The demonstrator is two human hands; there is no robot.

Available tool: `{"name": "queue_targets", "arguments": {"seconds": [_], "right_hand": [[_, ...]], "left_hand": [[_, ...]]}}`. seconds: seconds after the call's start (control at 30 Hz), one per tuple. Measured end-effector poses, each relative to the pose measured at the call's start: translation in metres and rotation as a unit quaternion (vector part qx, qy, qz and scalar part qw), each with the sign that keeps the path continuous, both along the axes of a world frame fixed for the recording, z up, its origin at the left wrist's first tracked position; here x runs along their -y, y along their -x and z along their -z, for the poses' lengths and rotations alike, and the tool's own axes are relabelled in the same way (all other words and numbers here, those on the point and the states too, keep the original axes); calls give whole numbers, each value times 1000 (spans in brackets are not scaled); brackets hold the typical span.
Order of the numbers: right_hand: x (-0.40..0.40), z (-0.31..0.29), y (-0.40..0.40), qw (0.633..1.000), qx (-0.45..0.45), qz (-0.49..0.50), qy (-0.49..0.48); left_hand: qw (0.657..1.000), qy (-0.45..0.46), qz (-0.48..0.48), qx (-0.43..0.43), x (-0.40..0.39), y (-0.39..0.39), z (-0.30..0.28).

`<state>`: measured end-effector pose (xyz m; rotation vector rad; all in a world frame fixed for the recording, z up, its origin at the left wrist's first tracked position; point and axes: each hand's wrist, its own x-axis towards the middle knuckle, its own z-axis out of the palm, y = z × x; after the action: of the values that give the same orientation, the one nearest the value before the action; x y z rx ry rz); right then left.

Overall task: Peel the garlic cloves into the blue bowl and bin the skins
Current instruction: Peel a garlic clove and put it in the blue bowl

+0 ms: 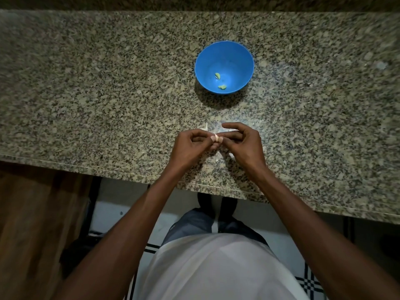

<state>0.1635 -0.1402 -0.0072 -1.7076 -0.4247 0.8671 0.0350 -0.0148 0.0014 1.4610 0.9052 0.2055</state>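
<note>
i'm mid-peel on a clove (pixel 217 138), with two peeled cloves (pixel 219 81) already lying in the bowl (pixel 206 61). the clove sits between my hands, on my side of the bowl and well apart from it, above the counter (pixel 86 94). my left hand (pixel 192 146) has its fingers curled in and pinches one end of the clove; my right hand (pixel 242 144) pinches the other end with thumb and curled fingers, its forefinger arched up and free. how much skin is left on it i cannot tell, it is too small.

next, i judge, the skin must be worked loose with a nail and pulled off, then the bare clove carried across to the bowl and dropped in.

pale scraps of skin (pixel 204 127) lie on the counter, nearer me than the bowl, around and under my hands. nothing stands between the clove and the bowl. no bin shows anywhere, so the skins will have to be gathered and taken out of view.
</note>
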Motion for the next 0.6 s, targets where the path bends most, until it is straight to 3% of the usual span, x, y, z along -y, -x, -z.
{"name": "queue_targets", "arguments": {"seconds": [0.2,0.6], "right_hand": [[-7,-8,3,999,29,26,13],[-10,-17,17,996,64,45,40]], "left_hand": [[994,-102,32,-26,-10,-9,6],[990,-116,67,-35,-21,-7,8]]}}
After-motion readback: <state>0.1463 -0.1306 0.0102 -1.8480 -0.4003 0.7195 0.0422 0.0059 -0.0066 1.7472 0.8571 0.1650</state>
